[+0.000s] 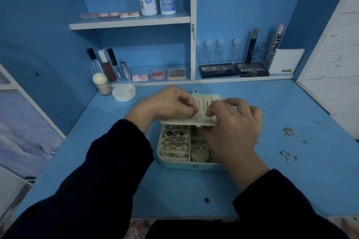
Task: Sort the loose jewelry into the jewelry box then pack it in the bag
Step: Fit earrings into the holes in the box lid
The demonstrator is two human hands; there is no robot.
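**Finding 1, task's things.** The jewelry box [175, 165] sits open on the counter [303, 184], dead ahead of us. Its left compartment holds rings [174, 136] and its right compartment holds a round bracelet [200, 153]. A cream earring panel [177, 120] is lifted over the far half of the box. Its long axis runs 9 to 3 o'clock, and thin hanging earrings already show on its face.

**Finding 2, hands.** The left hand [167, 103] comes in from 9 o'clock and pinches at the panel's face with thumb and forefinger. The right hand [236, 132] comes in from 3 o'clock, with its fingers curled on the panel and its thumb at the near edge. The two sets of fingertips are just beside each other at the panel's middle. We cannot tell whether an earring lies between them, as anything there is too small to make out.

**Finding 3, governing relation.** Two clusters of loose earrings are left on the counter, both at 3 o'clock from the box and well apart from it. The far cluster [288, 132] and the near cluster [288, 155] both lie on the right hand's side. The right hand is clearly the nearer and has open counter between itself and them.

**Judgement.** We judge the sorting unfinished. The next fetch suits the right hand, while the left steadies the panel. No bag is in view.
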